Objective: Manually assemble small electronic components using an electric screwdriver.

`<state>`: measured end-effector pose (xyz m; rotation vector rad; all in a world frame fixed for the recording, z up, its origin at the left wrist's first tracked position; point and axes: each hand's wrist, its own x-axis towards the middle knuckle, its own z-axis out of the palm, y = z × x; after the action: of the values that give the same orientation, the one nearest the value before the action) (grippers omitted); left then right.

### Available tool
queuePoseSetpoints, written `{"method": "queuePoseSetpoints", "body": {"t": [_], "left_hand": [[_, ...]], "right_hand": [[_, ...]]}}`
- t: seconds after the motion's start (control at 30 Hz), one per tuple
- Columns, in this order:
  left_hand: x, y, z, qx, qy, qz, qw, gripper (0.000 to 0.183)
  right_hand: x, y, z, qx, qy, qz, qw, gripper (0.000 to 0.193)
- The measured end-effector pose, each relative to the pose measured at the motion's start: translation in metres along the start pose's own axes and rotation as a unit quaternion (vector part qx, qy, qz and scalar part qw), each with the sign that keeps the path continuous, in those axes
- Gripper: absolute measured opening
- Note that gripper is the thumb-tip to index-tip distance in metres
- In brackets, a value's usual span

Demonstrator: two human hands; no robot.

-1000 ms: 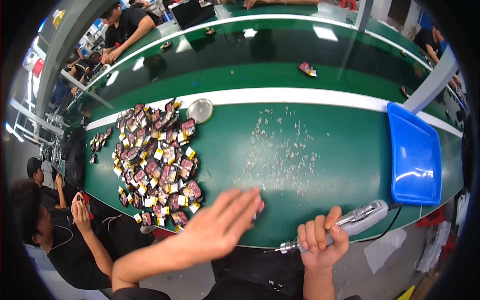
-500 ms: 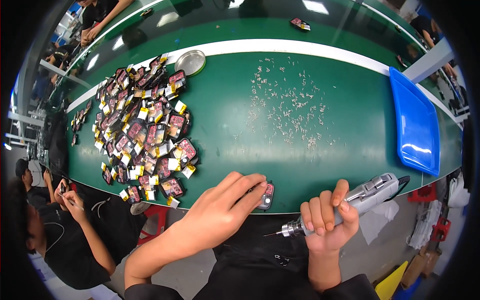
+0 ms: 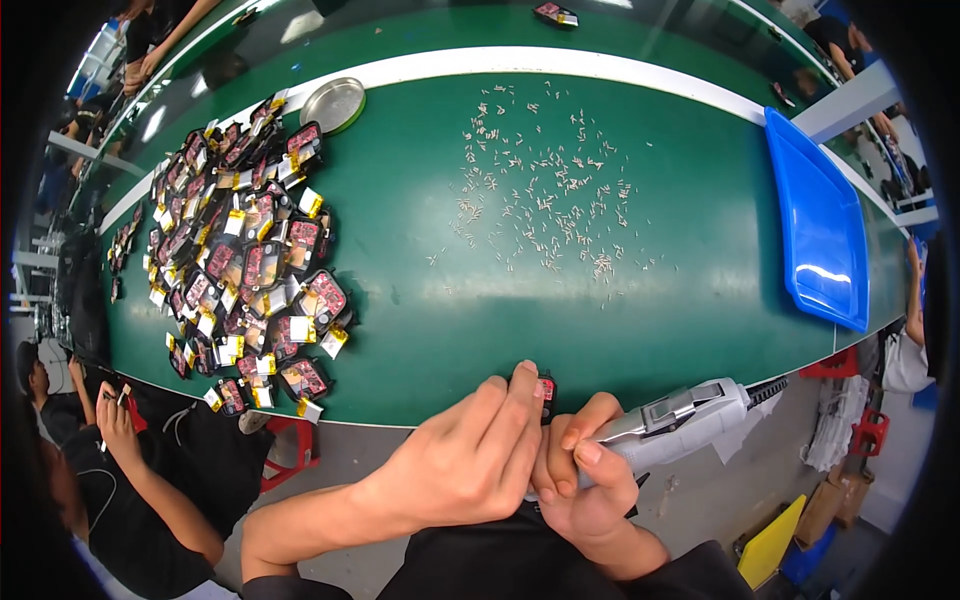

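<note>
My left hand [image 3: 470,455] is closed, its fingers around a small black case with a red circuit board [image 3: 546,388], at the table's near edge. Only the case's right part shows past my fingers; my thumb is hidden. My right hand [image 3: 588,478] grips a grey electric screwdriver [image 3: 680,425], which lies slanted with its cord end up to the right. The two hands meet, and the bit is hidden behind them. On the left of the green table [image 3: 420,300] lies a heap of similar black cases [image 3: 262,265] with red boards and silver-and-yellow battery pouches.
Many tiny screws [image 3: 545,200] are scattered over the table's middle. A round metal tin [image 3: 333,104] stands by the white rail [image 3: 480,62] at the back. At the right lies a blue tray [image 3: 815,220]. A co-worker's hand [image 3: 118,425] shows at the left, near a red stool [image 3: 290,455].
My right hand has brought the screwdriver leftward against my left hand. The case has shifted right and nearer with my left hand. The whole view has shifted slightly.
</note>
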<state>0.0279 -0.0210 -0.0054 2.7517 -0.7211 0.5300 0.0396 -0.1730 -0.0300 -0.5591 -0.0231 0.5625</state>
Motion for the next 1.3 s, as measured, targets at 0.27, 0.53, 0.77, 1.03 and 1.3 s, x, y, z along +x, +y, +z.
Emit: {"method": "queuePoseSetpoints", "body": {"t": [0.27, 0.53, 0.77, 1.03, 1.3], "left_hand": [[0.002, 0.004, 0.0, 0.059, -0.01, 0.02, 0.998, 0.025], [-0.002, 0.009, 0.002, 0.02, -0.049, -0.024, 0.998, 0.029], [-0.009, 0.011, 0.002, 0.021, -0.054, -0.047, 0.997, 0.029], [-0.009, 0.007, 0.009, 0.07, -0.03, -0.021, 0.997, 0.028], [-0.01, 0.004, 0.01, 0.051, -0.021, -0.006, 0.998, 0.029]], "right_hand": [[-0.003, 0.002, -0.004, -0.004, 0.02, -0.009, 1.0, 0.011], [0.007, -0.04, 0.009, -0.104, -0.044, -0.047, 0.993, 0.013], [0.054, -0.081, 0.016, -0.126, -0.14, -0.132, 0.973, 0.032], [0.079, -0.074, 0.012, -0.208, -0.16, -0.118, 0.958, 0.027], [0.078, -0.071, 0.017, -0.249, -0.168, -0.093, 0.949, 0.026]]}}
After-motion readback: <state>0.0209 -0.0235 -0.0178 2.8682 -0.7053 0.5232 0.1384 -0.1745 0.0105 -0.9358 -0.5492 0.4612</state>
